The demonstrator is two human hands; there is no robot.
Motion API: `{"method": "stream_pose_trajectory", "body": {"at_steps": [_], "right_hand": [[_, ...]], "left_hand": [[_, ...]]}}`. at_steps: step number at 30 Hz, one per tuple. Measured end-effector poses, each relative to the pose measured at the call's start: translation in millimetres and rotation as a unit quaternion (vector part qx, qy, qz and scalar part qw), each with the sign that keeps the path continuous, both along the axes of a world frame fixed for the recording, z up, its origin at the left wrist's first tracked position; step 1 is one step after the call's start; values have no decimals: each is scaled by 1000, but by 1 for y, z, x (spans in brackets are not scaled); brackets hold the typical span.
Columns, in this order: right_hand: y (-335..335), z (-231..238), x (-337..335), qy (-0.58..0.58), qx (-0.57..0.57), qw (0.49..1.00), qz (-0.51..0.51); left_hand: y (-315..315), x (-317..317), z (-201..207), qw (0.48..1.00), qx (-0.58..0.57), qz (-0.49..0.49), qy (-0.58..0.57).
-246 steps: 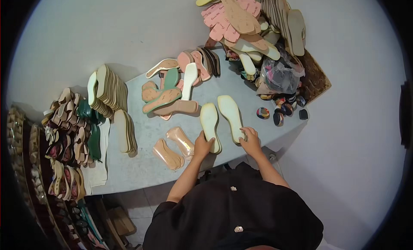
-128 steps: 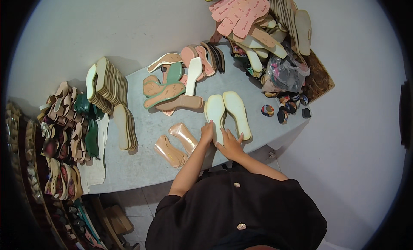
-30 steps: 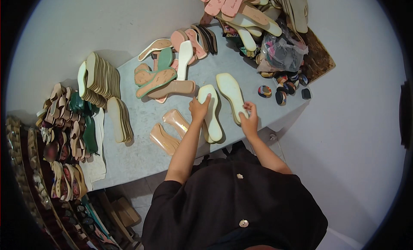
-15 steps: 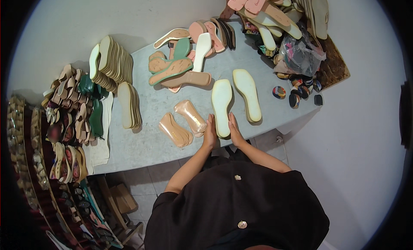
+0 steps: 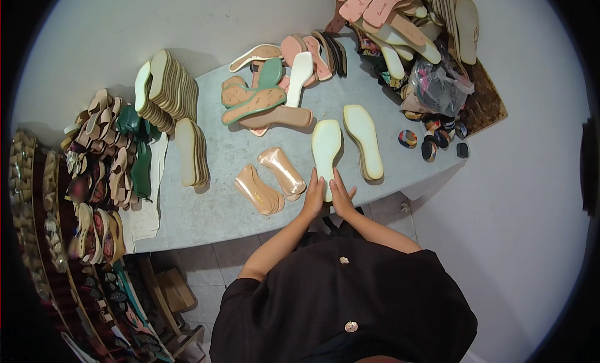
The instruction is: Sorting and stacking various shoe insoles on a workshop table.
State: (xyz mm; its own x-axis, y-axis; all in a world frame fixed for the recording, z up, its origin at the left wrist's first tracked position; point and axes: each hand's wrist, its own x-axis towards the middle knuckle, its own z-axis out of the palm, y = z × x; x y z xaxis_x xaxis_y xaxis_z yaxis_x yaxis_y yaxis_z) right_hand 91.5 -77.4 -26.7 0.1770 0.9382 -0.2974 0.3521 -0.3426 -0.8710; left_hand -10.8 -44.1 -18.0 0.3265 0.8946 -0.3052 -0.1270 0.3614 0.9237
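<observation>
A stack of pale insoles [image 5: 327, 144] with yellowish edges lies lengthwise in front of me on the table. My left hand [image 5: 314, 199] holds its near, heel end from the left, and my right hand [image 5: 342, 197] grips the same end from the right. The fingers of both point away from me along the stack's sides, partly over the top, and hide some of the heel. A second pale insole stack [image 5: 364, 141] lies just to the right, apart from my hands. Left of my left hand are a glossy tan stack of short insole pieces [image 5: 282, 170] and another tan stack [image 5: 255, 188].
The grey table [image 5: 212, 222] carries mixed sandal soles [image 5: 275, 118] at the back and tall insole stacks [image 5: 172, 88] at left. Finished sandals [image 5: 106, 128] crowd the left end. A plastic bag [image 5: 440, 88] and small round rolls [image 5: 408, 138] sit at right.
My hands have moved nearer together around the heel end, with fingers now partly over the insole's top. The view has shifted slightly; the other stacks keep their places.
</observation>
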Motion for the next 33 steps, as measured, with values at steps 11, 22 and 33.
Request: {"method": "stream_pose_trajectory", "body": {"at_steps": [11, 22, 33], "right_hand": [[14, 60, 48, -30, 325, 942, -77], [59, 85, 154, -325, 224, 918, -17], [70, 88, 210, -218, 153, 930, 254]], "left_hand": [[29, 15, 45, 823, 397, -97, 394], [105, 60, 110, 762, 509, 31, 399], [280, 233, 212, 699, 566, 162, 407]]}}
